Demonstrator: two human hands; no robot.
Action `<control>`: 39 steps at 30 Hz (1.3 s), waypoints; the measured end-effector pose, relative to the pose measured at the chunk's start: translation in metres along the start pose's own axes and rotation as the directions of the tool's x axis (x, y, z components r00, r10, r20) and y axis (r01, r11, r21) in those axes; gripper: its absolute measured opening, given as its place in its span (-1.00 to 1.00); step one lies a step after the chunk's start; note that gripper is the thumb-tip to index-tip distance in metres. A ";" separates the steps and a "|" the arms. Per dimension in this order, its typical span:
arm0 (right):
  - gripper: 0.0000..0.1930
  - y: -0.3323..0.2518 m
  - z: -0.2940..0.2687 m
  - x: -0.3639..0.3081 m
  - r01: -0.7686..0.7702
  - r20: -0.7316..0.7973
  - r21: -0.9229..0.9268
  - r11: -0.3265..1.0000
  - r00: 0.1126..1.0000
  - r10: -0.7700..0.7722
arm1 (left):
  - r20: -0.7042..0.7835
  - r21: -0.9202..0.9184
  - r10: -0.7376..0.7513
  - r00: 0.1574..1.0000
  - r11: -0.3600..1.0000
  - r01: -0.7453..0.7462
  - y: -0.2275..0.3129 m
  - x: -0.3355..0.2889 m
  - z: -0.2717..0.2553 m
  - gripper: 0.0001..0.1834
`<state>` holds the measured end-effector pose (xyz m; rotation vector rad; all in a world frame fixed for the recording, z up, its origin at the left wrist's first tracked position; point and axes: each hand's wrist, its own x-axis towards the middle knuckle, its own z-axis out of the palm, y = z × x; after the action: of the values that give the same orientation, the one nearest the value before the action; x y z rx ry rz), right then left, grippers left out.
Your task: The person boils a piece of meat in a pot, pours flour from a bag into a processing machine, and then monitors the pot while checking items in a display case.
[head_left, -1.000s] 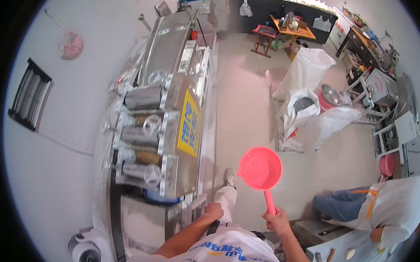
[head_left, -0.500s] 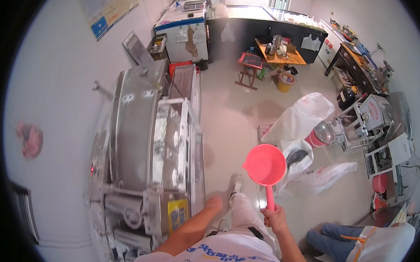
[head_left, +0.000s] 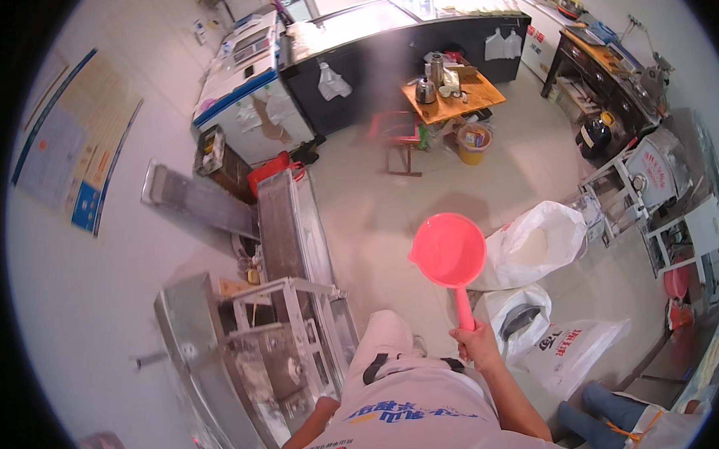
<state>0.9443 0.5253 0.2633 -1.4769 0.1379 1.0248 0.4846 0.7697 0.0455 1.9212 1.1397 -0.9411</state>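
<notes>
A pink plastic dipper (head_left: pixel 448 251) with a round bowl and a pouring lip is held out in front of me. My right hand (head_left: pixel 476 343) is wrapped round the end of its handle, and the bowl looks empty. To the dipper's right stands a large open white sack (head_left: pixel 564 233) with pale contents. Nearer, a second open white sack (head_left: pixel 496 311) has something dark grey in its mouth. My left hand (head_left: pixel 328 404) hangs low by my side, close to the metal machine (head_left: pixel 186 329); its fingers are hidden.
A white printed bag (head_left: pixel 583 351) lies on the floor at right. Another person (head_left: pixel 647 438) sits at the lower right. Ahead are a red stool (head_left: pixel 396 128), a small wooden table (head_left: pixel 461 107), a yellow bucket (head_left: pixel 472 153) and a dark counter (head_left: pixel 365 96).
I have moved forward and my view has turned, so the machine now sits lower at left. The dipper stays in my right hand; my left hand has moved back toward my side.
</notes>
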 end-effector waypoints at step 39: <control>-0.78 -0.818 -0.517 0.696 0.094 -0.516 0.344 0.934 0.850 0.105 | 0.200 0.276 0.153 0.968 0.939 -0.205 1.212 0.627 -0.534 -0.85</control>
<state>2.1321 0.5993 0.3349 -1.3803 0.6929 0.5289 1.9270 1.0257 0.0182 2.0865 0.7384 -1.2047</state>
